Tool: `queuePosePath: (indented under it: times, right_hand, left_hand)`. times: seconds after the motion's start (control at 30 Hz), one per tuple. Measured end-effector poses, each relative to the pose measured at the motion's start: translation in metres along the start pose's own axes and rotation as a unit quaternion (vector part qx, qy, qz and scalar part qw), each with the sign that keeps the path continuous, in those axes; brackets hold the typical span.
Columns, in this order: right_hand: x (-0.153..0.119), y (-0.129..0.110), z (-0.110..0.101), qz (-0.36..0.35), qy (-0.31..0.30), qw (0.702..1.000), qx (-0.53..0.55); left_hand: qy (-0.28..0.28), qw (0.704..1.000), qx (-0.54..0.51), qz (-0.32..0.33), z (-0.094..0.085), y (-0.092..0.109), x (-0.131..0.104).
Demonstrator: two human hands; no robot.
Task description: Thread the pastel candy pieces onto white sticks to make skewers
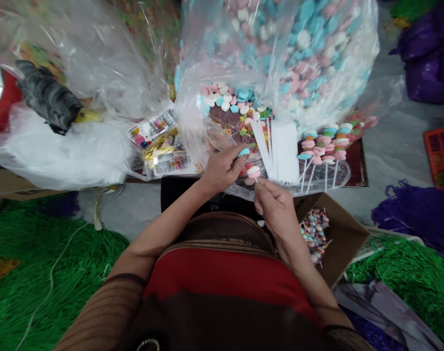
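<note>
My left hand (224, 168) pinches a blue-and-white marshmallow (243, 152) between thumb and fingers. Just right of it, my right hand (275, 202) grips a thin white stick that carries a pink-and-white marshmallow (253, 172) with something red beside it. The two hands are close together at the table's near edge. Beyond them lie bare white sticks (261, 146), a stack of white strips (286, 152) and small colourful ring-shaped candies (244, 127). Finished-looking marshmallow skewers (324, 146) rest to the right, their sticks pointing toward me.
A large clear bag of pink, blue and white marshmallows (310, 53) stands behind. Printed packets (167, 161) and a white plastic bag (71, 151) lie left. Below the table on the right, a cardboard box (348, 234) holds wrapped skewers. Green strands (42, 268) cover the floor.
</note>
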State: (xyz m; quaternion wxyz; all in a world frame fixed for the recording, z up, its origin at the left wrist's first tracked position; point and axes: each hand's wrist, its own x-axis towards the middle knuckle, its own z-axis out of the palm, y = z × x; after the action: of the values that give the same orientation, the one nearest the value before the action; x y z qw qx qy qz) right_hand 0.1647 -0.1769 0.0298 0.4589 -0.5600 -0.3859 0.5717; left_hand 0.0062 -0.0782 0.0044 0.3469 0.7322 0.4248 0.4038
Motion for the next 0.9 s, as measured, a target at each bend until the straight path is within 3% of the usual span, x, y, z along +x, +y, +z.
queuePosePath:
  times: [0.2,0.37,0.47,0.6,0.7,0.77,0.9]
  right_hand:
    - [0.008,0.005,0.01,-0.003,0.006,1.0,0.018]
    - [0.017,0.006,0.002,-0.022,-0.007,0.998,-0.064]
    - [0.022,0.009,-0.009,-0.047,0.042,0.996,-0.056]
    - [0.03,0.013,-0.015,-0.049,0.099,0.993,0.047]
    - [0.036,0.016,-0.013,-0.047,0.108,0.989,0.089]
    - [0.04,0.019,-0.01,-0.041,0.111,0.987,0.109]
    - [0.043,0.026,-0.006,-0.038,0.114,0.984,0.128]
  left_hand:
    - [-0.041,0.998,-0.04,0.023,0.008,0.005,-0.005]
    - [-0.004,0.997,-0.076,-0.021,0.009,0.009,-0.005]
    - [0.012,0.994,-0.099,-0.052,0.002,0.008,0.001]
    - [0.043,0.997,-0.027,-0.059,-0.009,-0.012,0.033]
    - [0.015,0.992,0.12,-0.046,-0.007,-0.037,0.072]
    - [-0.01,0.976,0.207,-0.074,0.0,-0.051,0.096]
    - [-0.06,0.952,0.28,-0.105,0.01,-0.06,0.12]
